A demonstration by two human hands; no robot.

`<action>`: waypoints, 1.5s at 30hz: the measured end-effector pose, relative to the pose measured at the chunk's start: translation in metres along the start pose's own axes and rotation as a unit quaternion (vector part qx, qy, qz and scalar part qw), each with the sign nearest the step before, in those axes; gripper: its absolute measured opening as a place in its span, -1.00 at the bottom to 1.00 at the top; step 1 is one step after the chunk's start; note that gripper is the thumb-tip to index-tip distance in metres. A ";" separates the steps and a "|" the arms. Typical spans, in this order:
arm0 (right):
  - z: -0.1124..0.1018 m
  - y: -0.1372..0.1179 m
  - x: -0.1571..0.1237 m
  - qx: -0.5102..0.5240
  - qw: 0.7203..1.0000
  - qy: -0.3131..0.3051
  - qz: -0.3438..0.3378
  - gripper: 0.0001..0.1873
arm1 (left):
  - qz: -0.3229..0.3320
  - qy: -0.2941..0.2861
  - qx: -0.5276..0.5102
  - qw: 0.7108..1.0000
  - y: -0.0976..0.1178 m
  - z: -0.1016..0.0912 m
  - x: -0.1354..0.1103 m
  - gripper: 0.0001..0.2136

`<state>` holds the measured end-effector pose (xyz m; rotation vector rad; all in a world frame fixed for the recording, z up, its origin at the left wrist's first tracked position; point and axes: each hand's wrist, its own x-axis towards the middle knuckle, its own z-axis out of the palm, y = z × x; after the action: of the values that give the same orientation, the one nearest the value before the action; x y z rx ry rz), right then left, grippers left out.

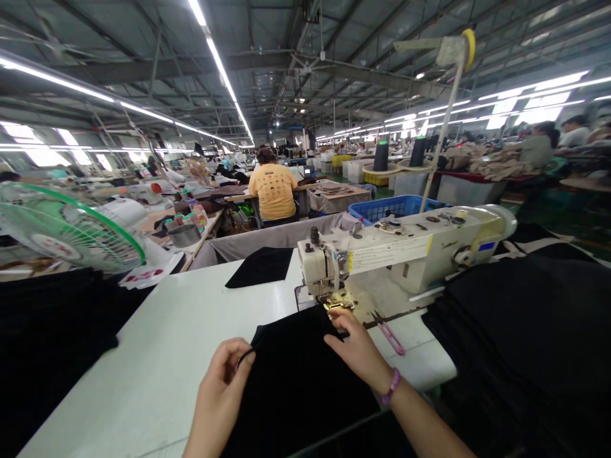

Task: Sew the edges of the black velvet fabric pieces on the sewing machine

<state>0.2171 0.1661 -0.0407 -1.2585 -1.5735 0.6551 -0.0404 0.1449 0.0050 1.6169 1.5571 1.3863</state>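
Note:
A piece of black fabric lies on the white sewing table, its far edge under the presser foot of a cream sewing machine. My left hand pinches the fabric's left edge with closed fingers. My right hand, a pink band on the wrist, rests on the fabric just in front of the presser foot, fingers pressed flat and together on the cloth.
Black fabric is piled at the right and left. A green fan stands at the left. Another black piece lies farther back. Pink snips lie by the machine. A person in yellow sits ahead; a blue basket stands behind the machine.

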 end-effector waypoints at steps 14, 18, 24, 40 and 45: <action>-0.019 -0.036 -0.038 0.116 0.982 0.146 0.011 -0.63 | -0.047 0.029 -0.098 0.994 0.041 -0.015 -0.043 -0.74; -0.032 -0.042 -0.052 0.182 0.969 0.134 0.104 -0.53 | -0.034 0.055 -0.106 0.992 0.048 -0.013 -0.049 -0.79; -0.042 -0.054 -0.056 0.337 0.897 0.157 0.237 -0.45 | -0.097 0.073 -0.158 0.980 0.056 -0.012 -0.051 -0.75; -0.047 -0.056 -0.055 0.361 0.877 0.192 0.252 -0.44 | -0.243 0.099 -0.294 0.919 0.065 -0.007 -0.046 -0.52; -0.048 -0.059 -0.055 0.349 0.883 0.197 0.243 -0.44 | -0.228 0.102 -0.299 0.921 0.067 -0.005 -0.045 -0.59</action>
<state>0.2358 0.0886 0.0082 -1.1182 -0.5750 1.0829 -0.0090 0.0867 0.0514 0.7116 1.3141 1.5804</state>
